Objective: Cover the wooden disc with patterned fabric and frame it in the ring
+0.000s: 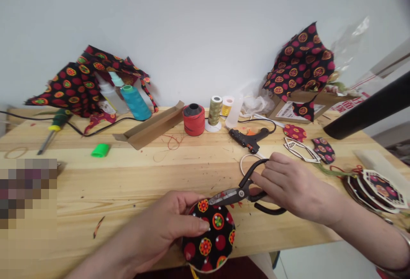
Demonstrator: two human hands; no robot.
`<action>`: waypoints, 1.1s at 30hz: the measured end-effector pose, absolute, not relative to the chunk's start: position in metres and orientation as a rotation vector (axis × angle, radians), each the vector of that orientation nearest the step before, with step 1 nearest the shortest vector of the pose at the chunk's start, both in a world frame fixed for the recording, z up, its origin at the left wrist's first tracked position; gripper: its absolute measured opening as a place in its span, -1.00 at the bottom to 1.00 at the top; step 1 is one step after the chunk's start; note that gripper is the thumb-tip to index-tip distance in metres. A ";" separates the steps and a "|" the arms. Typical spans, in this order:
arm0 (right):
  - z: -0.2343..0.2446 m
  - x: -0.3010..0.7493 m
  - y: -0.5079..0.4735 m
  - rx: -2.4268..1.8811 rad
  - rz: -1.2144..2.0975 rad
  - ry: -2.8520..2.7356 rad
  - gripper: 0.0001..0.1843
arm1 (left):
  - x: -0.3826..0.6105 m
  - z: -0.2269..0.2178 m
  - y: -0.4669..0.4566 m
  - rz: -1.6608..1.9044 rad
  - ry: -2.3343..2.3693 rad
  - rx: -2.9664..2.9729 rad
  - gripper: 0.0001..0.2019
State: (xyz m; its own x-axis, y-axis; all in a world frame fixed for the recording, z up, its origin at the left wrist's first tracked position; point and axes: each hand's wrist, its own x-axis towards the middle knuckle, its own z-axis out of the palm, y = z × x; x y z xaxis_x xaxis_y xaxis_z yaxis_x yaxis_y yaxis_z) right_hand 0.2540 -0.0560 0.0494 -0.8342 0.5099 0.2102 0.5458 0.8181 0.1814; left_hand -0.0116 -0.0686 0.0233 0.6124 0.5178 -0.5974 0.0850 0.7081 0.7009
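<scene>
My left hand (174,223) grips a round, fabric-covered disc (211,245), black with orange and red flower prints and small white beads. The thumb lies across its face, and a yellow cord hangs below. In my right hand (288,187) are black-handled scissors (241,193). Their blades look closed together and point left, with the tips at the disc's upper edge. Whether the tips touch the fabric I cannot tell. Behind the scissors a pale ring (245,166) lies partly hidden on the table.
Along the wall stand a red thread spool (194,121), a gold thread cone (215,111) and a teal cone (137,103). A glue gun (248,139) lies in front. Left are a screwdriver (53,129) and a green cap (100,150); right, a black tube (368,102) and finished-looking ornaments (381,189).
</scene>
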 end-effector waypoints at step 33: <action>0.018 0.206 -0.076 -1.514 1.239 -1.394 -0.65 | -0.011 0.019 -0.063 0.795 0.896 0.408 -0.76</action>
State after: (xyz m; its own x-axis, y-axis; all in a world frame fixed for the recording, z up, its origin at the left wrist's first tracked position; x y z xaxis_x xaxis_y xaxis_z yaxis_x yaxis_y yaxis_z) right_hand 0.2059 -0.0760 0.0176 -0.0483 0.9835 -0.1744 0.2889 -0.1534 -0.9450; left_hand -0.0111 -0.0631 0.0189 0.3736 0.7587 -0.5336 -0.4391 0.6514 0.6188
